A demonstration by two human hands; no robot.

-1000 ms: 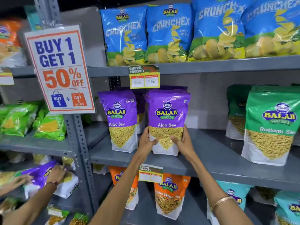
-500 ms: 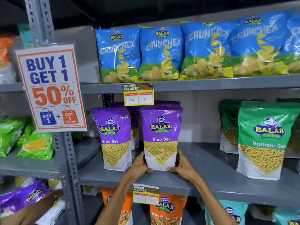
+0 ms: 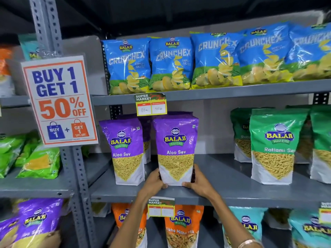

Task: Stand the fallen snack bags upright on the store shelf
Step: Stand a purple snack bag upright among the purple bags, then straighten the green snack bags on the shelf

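Observation:
A purple Aloo Sev bag [image 3: 176, 149] stands upright on the grey middle shelf [image 3: 223, 178]. My left hand [image 3: 154, 181] grips its lower left corner and my right hand [image 3: 198, 183] grips its lower right corner. A second purple Aloo Sev bag [image 3: 125, 151] stands upright just to its left, with more purple bags half hidden behind both. Green Ratlami Sev bags [image 3: 275, 147] stand upright on the same shelf at the right.
Blue Crunchex chip bags [image 3: 172, 63] line the upper shelf. A "Buy 1 Get 1" sign [image 3: 59, 101] hangs on the metal upright. Green bags [image 3: 38, 161] lie flat on the left shelf. Orange and teal bags fill the lower shelf. Another purple bag [image 3: 35, 222] is at bottom left.
My hands slid down from the sides of the purple bag to its bottom corners. The view tilted up, and the other person's arm at bottom left dropped out of sight.

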